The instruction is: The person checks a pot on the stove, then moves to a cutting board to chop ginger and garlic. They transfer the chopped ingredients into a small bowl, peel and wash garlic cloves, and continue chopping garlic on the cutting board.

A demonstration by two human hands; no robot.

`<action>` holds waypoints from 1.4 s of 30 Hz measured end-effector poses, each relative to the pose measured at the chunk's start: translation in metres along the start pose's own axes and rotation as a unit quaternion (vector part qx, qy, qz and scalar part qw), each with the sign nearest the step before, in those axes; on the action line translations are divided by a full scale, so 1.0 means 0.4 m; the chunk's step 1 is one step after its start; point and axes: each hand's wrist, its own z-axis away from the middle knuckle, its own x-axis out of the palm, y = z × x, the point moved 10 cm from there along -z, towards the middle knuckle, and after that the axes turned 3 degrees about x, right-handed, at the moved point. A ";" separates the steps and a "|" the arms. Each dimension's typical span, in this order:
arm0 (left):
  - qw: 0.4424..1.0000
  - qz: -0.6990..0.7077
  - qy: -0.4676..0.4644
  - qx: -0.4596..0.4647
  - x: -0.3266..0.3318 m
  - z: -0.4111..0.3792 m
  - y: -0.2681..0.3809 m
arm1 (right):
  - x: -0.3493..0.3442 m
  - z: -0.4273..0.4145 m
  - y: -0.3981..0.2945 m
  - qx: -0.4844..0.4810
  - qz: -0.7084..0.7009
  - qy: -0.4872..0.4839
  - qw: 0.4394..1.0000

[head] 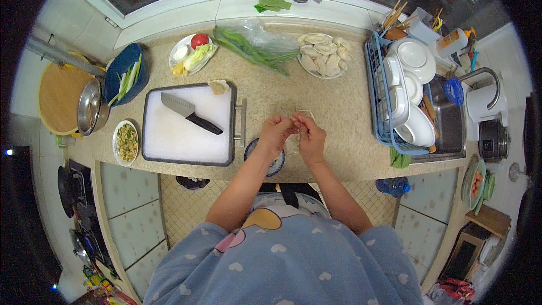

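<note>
My left hand (pixel 277 131) and my right hand (pixel 311 137) meet at the fingertips over the counter. Their fingers pinch something small, mostly hidden; a thin pale strand (pixel 306 111) shows at the right fingertips. Under my left forearm sits a blue-rimmed bowl (pixel 250 147), partly covered, its contents hard to make out. To the left lies a white cutting board (pixel 178 144) with a dark rim and metal handle. A kitchen knife (pixel 190 113) with a black handle rests on it, and a pale, irregular food piece (pixel 218 87) sits at its far right corner.
Dumplings (pixel 324 53) fill a plate at the back, beside bagged green stalks (pixel 254 48). A plate of tomato (pixel 199 41) and leaves stands back left. Leftward are a blue basin (pixel 142 78) and a dish of chopped filling (pixel 126 142). A blue dish rack (pixel 372 93) borders the sink (pixel 451 127).
</note>
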 end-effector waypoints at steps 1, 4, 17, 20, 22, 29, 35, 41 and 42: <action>1.000 -0.001 0.002 -0.007 0.007 0.008 -0.007 | -0.003 0.003 0.013 0.017 -0.014 0.011 1.000; 1.000 -0.026 -0.014 -0.005 0.036 0.026 -0.001 | -0.016 0.010 0.029 0.051 -0.043 0.023 0.998; 0.993 -0.094 -0.047 0.054 0.154 0.010 -0.063 | -0.104 -0.014 0.125 0.104 -0.142 -0.076 0.982; 0.989 -0.118 0.007 0.089 0.159 0.010 -0.106 | -0.129 -0.029 0.152 0.115 -0.158 -0.118 0.974; 0.983 -0.135 0.043 0.117 0.168 0.013 -0.132 | -0.142 -0.028 0.177 0.156 -0.176 -0.153 0.960; 0.938 -0.192 0.216 0.193 0.073 0.048 -0.227 | -0.158 -0.031 0.266 0.304 -0.283 -0.151 0.897; 0.776 -0.482 0.382 0.142 0.029 0.111 -0.166 | -0.115 -0.019 0.271 0.262 -0.190 -0.255 0.911; 0.867 -0.317 0.313 0.224 0.021 0.106 -0.178 | -0.076 -0.002 0.271 0.193 -0.128 -0.297 0.926; 0.881 -0.297 0.302 0.211 0.034 0.110 -0.172 | -0.071 -0.004 0.252 0.158 -0.118 -0.302 0.933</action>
